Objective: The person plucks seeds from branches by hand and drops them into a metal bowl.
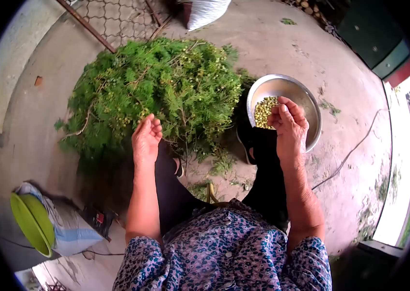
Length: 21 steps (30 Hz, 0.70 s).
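A large heap of green leafy branches [166,87] with small yellow-green fruits lies on the floor in front of me. My left hand [147,137] is raised at its near edge, fingers curled and apart, with nothing visible in them. To the right stands a round metal basin [315,111] with many small green fruits [264,110] on its left side. Above the basin is my right hand [289,121], its fingers curled in and the thumb near the index finger; whatever it may hold is too small to make out.
At the lower left are a lime-green basin [32,223] and a pale sack [71,228]. A white sack [207,12] stands beyond the heap. A cable [355,145] runs over the floor at the right. A rusty metal bar [88,26] reaches the heap.
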{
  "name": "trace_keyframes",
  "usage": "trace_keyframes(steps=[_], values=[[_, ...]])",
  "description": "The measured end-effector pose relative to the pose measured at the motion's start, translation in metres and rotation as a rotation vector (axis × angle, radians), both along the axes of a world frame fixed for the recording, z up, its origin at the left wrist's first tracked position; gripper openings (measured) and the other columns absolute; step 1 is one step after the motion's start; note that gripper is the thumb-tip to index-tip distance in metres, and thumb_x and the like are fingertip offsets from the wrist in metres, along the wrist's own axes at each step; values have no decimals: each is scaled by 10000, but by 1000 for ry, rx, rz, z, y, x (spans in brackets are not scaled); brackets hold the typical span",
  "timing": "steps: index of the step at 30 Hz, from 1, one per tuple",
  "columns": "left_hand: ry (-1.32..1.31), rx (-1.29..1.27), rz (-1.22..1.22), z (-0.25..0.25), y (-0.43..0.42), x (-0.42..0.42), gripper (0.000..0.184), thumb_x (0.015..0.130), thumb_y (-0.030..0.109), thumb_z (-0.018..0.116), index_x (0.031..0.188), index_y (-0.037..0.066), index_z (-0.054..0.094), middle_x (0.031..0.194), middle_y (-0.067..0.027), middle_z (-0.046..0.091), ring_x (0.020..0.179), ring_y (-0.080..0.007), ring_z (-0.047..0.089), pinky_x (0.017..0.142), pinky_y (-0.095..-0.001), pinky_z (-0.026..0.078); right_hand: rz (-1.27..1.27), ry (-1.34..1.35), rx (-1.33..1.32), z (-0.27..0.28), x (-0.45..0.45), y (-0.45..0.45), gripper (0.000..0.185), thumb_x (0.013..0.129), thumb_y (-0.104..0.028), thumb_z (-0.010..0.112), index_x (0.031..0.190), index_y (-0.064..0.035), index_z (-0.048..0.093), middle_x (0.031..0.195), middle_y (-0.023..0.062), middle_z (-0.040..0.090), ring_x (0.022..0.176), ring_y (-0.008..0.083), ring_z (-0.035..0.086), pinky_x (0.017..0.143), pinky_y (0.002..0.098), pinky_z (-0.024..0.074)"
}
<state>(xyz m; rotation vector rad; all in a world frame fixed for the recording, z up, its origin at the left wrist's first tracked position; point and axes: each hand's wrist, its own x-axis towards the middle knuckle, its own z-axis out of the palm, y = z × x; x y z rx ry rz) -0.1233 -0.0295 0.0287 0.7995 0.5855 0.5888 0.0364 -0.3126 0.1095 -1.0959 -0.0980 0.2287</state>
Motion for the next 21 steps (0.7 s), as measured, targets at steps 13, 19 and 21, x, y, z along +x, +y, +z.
trace_keyframes(steps=[13, 19, 21], values=[[-162, -391, 403, -7, 92, 42, 148, 881, 208, 494, 834, 85, 561, 658, 38, 531, 552, -82, 471, 525, -232, 396, 735, 551, -551, -244, -55, 122, 221, 836, -205, 532, 890, 7, 562, 689, 85, 568, 560, 168, 571, 475, 282, 466], [-114, -268, 409, -1, 107, 25, 127, 870, 192, 513, 814, 86, 556, 672, 28, 527, 560, -88, 457, 536, -229, 383, 601, 735, -692, -326, -76, 114, 122, 813, -110, 491, 800, -8, 558, 621, 102, 555, 465, 162, 523, 370, 288, 398], [-57, -245, 412, 3, 105, 25, 124, 870, 182, 512, 832, 73, 557, 674, 24, 518, 566, -90, 449, 536, -233, 376, 567, 900, -721, -371, -87, 104, 126, 806, -119, 495, 822, -12, 559, 600, 78, 536, 437, 145, 477, 363, 284, 371]])
